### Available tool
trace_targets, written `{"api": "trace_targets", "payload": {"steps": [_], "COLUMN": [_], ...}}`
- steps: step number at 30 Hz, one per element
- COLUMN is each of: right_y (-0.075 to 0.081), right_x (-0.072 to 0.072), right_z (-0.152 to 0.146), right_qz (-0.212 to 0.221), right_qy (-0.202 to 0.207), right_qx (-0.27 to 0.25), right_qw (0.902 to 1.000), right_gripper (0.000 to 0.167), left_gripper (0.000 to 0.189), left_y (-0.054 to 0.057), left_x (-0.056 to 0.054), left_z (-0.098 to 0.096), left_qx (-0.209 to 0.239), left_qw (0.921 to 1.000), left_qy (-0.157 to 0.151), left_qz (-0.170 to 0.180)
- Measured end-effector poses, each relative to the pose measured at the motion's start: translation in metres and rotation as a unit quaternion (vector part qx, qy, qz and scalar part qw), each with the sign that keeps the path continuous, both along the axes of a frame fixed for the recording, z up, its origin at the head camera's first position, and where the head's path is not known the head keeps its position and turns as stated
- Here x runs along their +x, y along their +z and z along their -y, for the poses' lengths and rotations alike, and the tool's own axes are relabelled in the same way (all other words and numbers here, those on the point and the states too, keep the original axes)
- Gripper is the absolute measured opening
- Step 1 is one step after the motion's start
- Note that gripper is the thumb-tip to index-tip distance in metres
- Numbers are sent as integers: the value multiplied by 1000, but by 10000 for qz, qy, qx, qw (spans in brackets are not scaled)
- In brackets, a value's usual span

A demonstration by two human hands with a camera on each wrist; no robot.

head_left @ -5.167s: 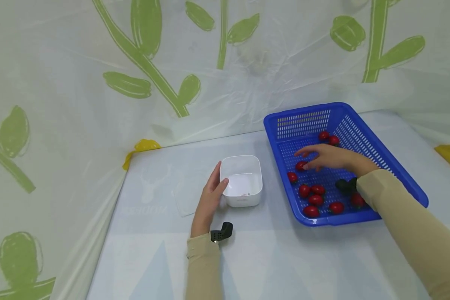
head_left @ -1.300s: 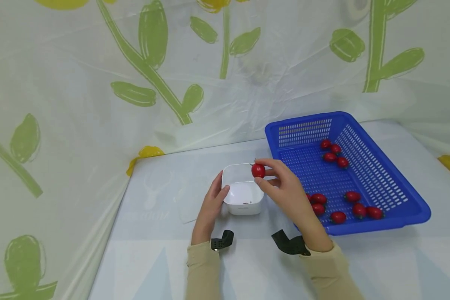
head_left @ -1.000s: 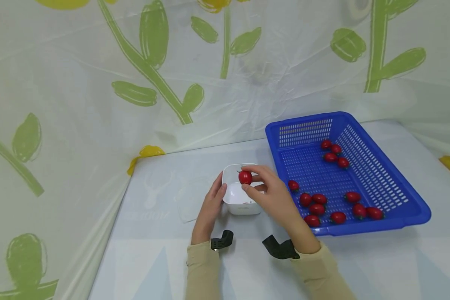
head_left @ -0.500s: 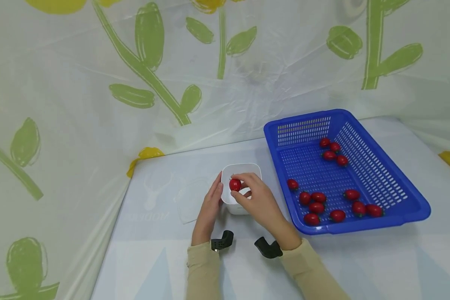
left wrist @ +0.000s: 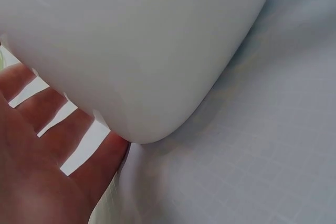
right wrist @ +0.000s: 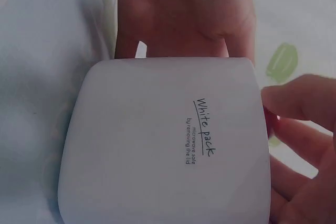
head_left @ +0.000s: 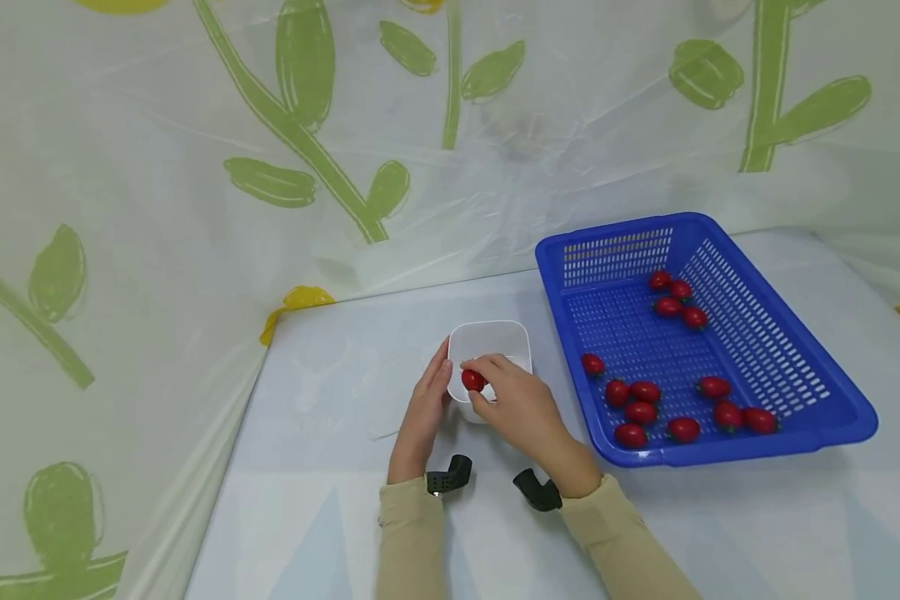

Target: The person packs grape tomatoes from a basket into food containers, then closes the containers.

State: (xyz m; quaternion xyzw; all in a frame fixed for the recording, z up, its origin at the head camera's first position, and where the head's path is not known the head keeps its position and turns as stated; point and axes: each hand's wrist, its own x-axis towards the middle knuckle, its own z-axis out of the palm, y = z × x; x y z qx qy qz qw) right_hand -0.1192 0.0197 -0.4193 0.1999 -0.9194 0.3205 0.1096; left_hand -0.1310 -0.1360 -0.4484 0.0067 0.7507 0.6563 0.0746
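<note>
My right hand (head_left: 525, 412) pinches a red cherry tomato (head_left: 472, 381) between thumb and fingers, inside the mouth of a white food container (head_left: 495, 333). In the right wrist view that container (right wrist: 163, 145) shows the print "White pack", and only a sliver of the tomato (right wrist: 271, 123) peeks out behind its rim. My left hand (head_left: 422, 412) rests against the container's left side, thumb beside the rim. Seen from the left wrist, the fingers (left wrist: 63, 135) are spread and fairly straight, tips on the wall. The container's floor is mostly hidden by my right hand.
A blue plastic basket (head_left: 630, 462) stands on the right, with several cherry tomatoes (head_left: 683, 429) scattered at its near end and another group (head_left: 668, 307) farther back. A faint clear lid-like sheet (head_left: 386, 436) lies left of the container. A plant-print curtain (head_left: 570, 150) hangs behind the table.
My right hand came from the basket with a cherry tomato, moved left over the container and lowered it into the mouth. My left thumb slid from over the rim to the outer side.
</note>
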Motion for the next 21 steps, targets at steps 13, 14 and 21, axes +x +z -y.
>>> {"api": "trace_targets", "payload": {"steps": [13,14,21], "right_y": [-3,-3,-3], "right_x": [3,3,2], "right_z": [3,3,3], "right_qz": [-349,-333,-388], "right_qy": [112,116,188], "right_qx": [725,758,928], "right_qw": [9967,9965,9948], "right_gripper": [29,28,25], "left_gripper": [45,45,45], "left_y": [4,4,5], "left_x": [2,2,1], "left_z": [-3,-3,-3], "left_qx": [-53,-36,13], "left_qw": [10000,10000,9999], "left_qy": [20,11,-12], "left_qz": [-31,-32,-127]}}
